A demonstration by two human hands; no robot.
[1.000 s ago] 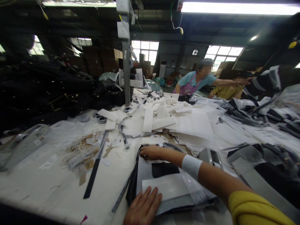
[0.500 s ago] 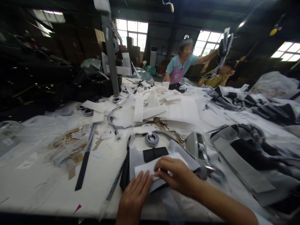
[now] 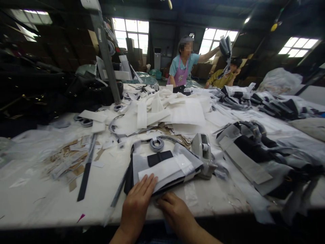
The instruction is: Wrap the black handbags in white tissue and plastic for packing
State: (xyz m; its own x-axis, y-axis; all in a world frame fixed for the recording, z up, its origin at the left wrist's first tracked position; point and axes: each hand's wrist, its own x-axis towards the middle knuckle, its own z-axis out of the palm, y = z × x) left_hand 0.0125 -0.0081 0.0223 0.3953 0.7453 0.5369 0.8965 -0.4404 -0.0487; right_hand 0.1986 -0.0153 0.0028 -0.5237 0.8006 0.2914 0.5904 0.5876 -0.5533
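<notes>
A black bag, partly covered in pale grey wrapping, lies at the table's front. Across it rests a white foam strip, with shiny clear tape near its right end. My left hand is spread flat on the strip's left end and the bag's front edge. Just below that edge, my right hand has its fingers curled and pressed together; whatever they hold is hidden. A black closure tab shows above the strip. Behind it sits a grey wrapped ring.
A grey tape dispenser stands right of the bag. More wrapped black bags lie farther right. White foam sheets are heaped behind; paper scraps and a black strap lie left. Two people work across the table.
My right hand has moved from on top of the foam strip down to the bag's front edge. The left hand stays on the strip. The view has shifted right.
</notes>
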